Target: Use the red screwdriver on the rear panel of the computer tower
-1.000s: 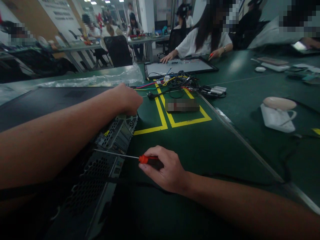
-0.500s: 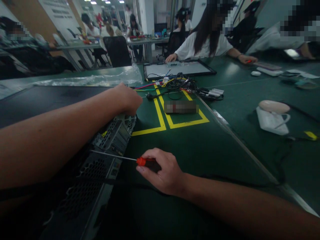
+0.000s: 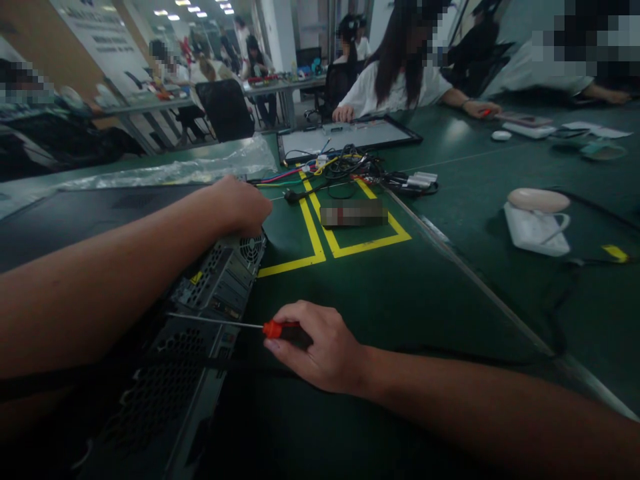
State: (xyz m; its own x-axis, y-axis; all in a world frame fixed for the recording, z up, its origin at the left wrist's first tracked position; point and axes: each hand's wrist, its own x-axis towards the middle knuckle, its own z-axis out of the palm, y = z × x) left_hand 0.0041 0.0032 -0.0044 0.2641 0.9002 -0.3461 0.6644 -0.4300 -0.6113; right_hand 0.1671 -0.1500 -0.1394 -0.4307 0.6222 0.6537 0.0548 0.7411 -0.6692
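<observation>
From the head camera, the hands have barely moved: the right hand (image 3: 320,347) stays wrapped around the screwdriver (image 3: 273,329), its thin metal shaft reaching the case (image 3: 163,387), suggesting continued work there. The left hand (image 3: 245,207) rests over the case's far corner, grip hidden. Honeycomb-perforated back; smooth green surface (image 3: 425,293).

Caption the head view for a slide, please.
Right hand points an orange-black screwdriver at a dark, perforated metal computer case; left hand at its corner.
</observation>
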